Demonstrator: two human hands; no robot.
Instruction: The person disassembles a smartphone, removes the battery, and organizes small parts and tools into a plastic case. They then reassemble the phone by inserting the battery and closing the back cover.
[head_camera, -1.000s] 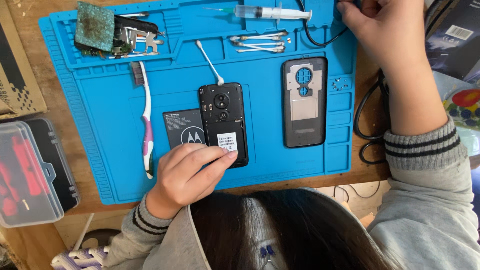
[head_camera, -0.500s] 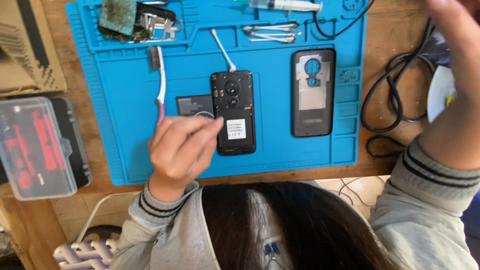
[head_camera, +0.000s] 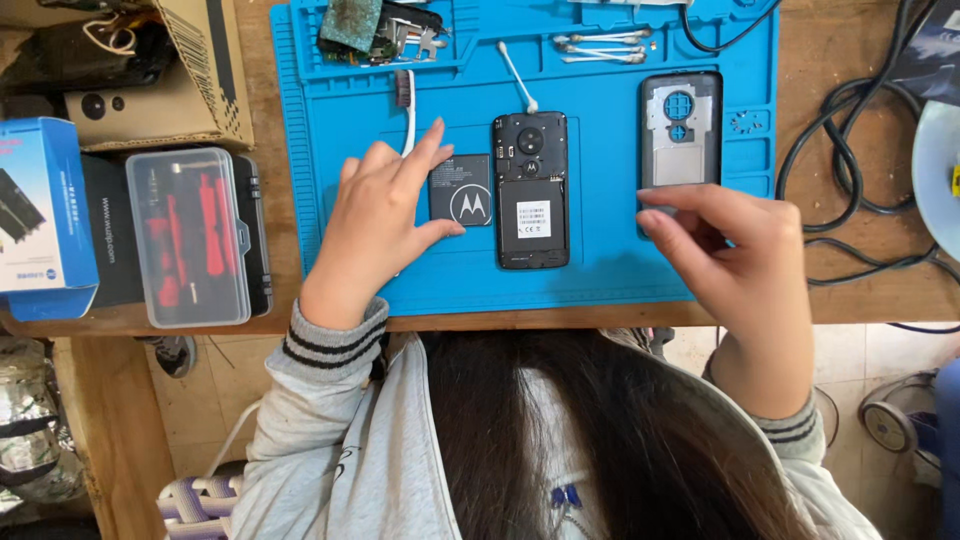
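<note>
Head view: a person leans over a wooden tabletop (head_camera: 860, 290), both hands out over a phone that lies in pieces.
Blue mat (head_camera: 600, 270): covers the middle of the tabletop and carries all the phone parts; its front edge runs close to the tabletop's edge.
Left hand (head_camera: 375, 225): fingers spread, flat on the mat, thumb and index finger touching the left side of the battery; it holds nothing.
Right hand (head_camera: 735, 250): hovers over the mat just below the back cover, thumb and forefinger drawn together as if pinching; whether anything small sits between them I cannot tell.
Opened phone (head_camera: 531, 190): lies face down in the middle of the mat, back removed, between the battery and the back cover.
Back cover (head_camera: 681, 125): inner side up, apart to the right of the phone.
Battery (head_camera: 462, 190): flat, dark, just left of the phone and touching or nearly touching it.
Toothbrush (head_camera: 408, 105): lies above the left hand.
Cotton swab (head_camera: 517, 75): tip against the phone's top edge.
Risk, battery: a hard press or bend by the left fingers could dent it.
Risk, small part: if the right pinch does hold one, loosening it over the mat's edge could drop it to the floor.
Risk, sleeve: a sweep could push the phone off.
</note>
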